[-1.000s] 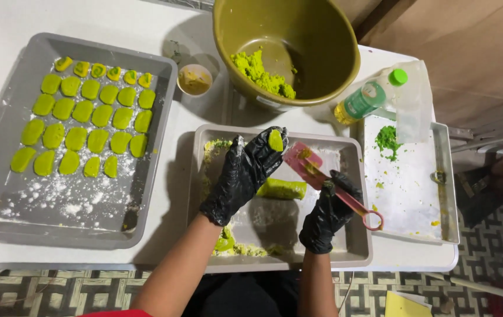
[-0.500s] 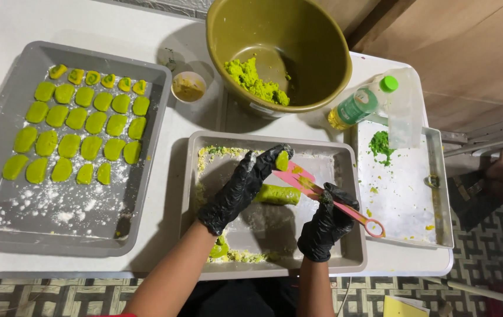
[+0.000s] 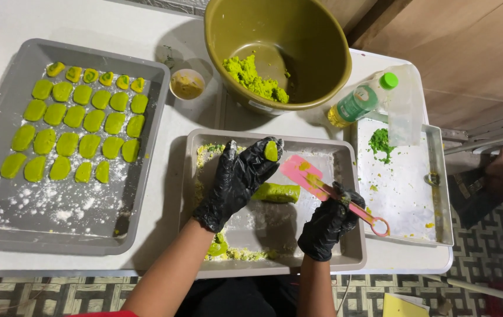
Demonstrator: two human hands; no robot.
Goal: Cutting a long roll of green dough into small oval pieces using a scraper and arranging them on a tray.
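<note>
Pinching a small green dough piece point(image 3: 271, 151) at its gloved fingertips, the left hand point(image 3: 234, 182) hovers over the floured grey middle tray point(image 3: 354, 258), while the right hand point(image 3: 326, 226) grips a pink spatula point(image 3: 322, 183) just beside the green dough log point(image 3: 277, 192) lying in that tray.

Middle tray point(image 3: 351, 176) is getting crowded: the dough log point(image 3: 278, 192) is sitting dead center and crumbs are piling along its left edge. The big bowl point(image 3: 280, 47) and oil bottle point(image 3: 360, 103) are blocking the far side. Floury room is showing in the right tray point(image 3: 407, 199).
</note>
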